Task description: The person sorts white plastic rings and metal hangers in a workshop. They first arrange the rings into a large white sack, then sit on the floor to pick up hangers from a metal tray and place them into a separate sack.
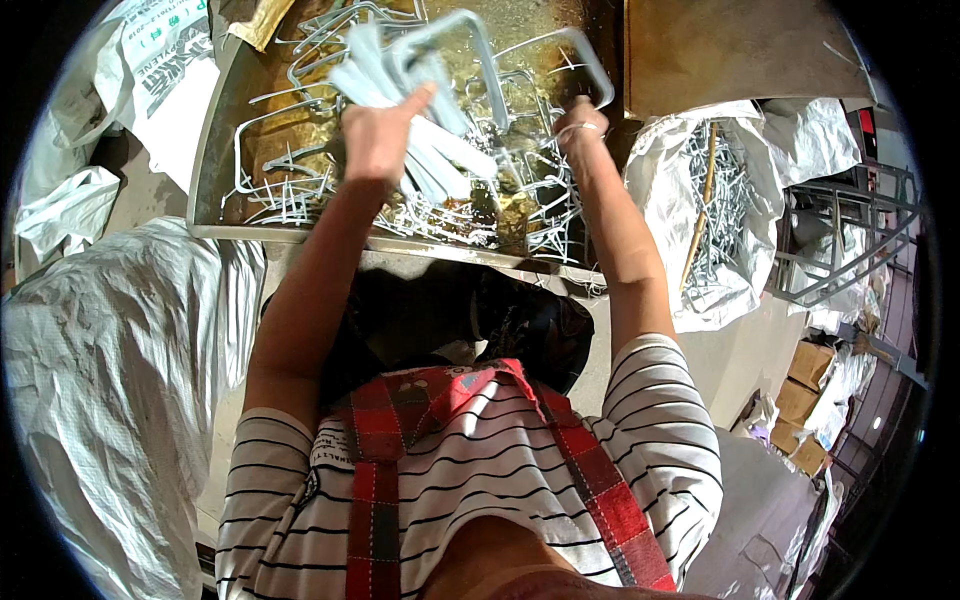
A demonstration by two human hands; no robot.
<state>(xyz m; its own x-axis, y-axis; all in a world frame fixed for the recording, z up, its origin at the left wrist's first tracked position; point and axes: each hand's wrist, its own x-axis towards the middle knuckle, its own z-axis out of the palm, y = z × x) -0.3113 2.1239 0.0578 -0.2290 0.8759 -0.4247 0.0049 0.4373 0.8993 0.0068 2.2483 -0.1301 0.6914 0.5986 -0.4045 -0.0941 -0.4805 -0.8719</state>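
My left hand point(380, 140) is closed around a bundle of flat light-grey plastic pieces point(440, 165), some of them bent into U shapes; motion blurs their upper ends. My right hand point(582, 128) is closed at the end of another grey U-shaped plastic piece point(592, 72), its fingertips partly hidden in shadow. Both hands are over a shallow metal tray point(300, 236). Loose thin white-grey plastic scraps point(285, 195) and bent frame-like pieces point(240, 150) lie scattered in it, under and around my hands.
A white woven sack point(655, 215) full of grey scraps, with a stick point(703, 200) in it, stands right of the tray. A brown board point(740, 50) is at the far right. White sacks point(120, 380) fill the left side. Cardboard boxes point(800, 400) and a metal rack point(850, 240) are farther right.
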